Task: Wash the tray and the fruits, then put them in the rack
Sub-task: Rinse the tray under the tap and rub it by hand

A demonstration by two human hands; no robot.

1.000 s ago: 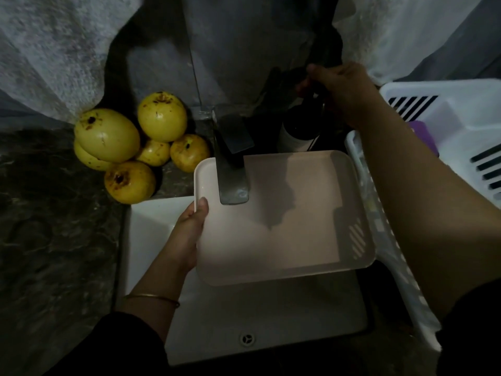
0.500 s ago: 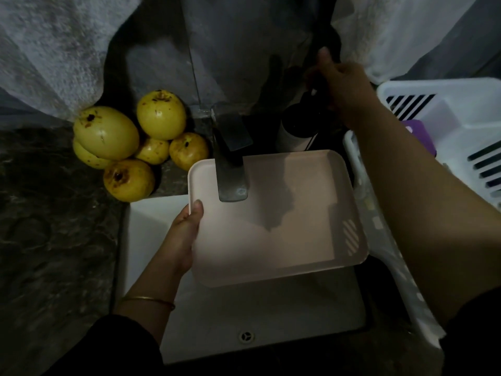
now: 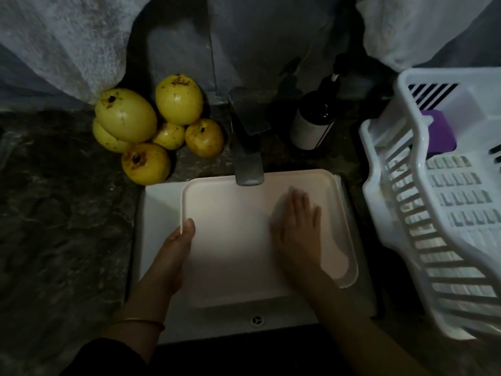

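Pale pink tray (image 3: 233, 240): held over the white sink (image 3: 160, 213), its far edge under the grey faucet (image 3: 248, 161). Your left hand (image 3: 173, 251) grips the tray's left rim, thumb on top. Your right hand (image 3: 296, 229) lies flat and open on the tray's inner floor, fingers spread; it is blurred. Fruits (image 3: 151, 126): six yellow, brown-spotted, heaped on the dark stone surface (image 3: 54, 213) left of the faucet, just beyond the sink's far left corner. Dark bottle (image 3: 313, 123) with a pale label: upright right of the faucet. White rack (image 3: 433, 240): right of the sink, holding a purple item (image 3: 439, 134) near its far end.
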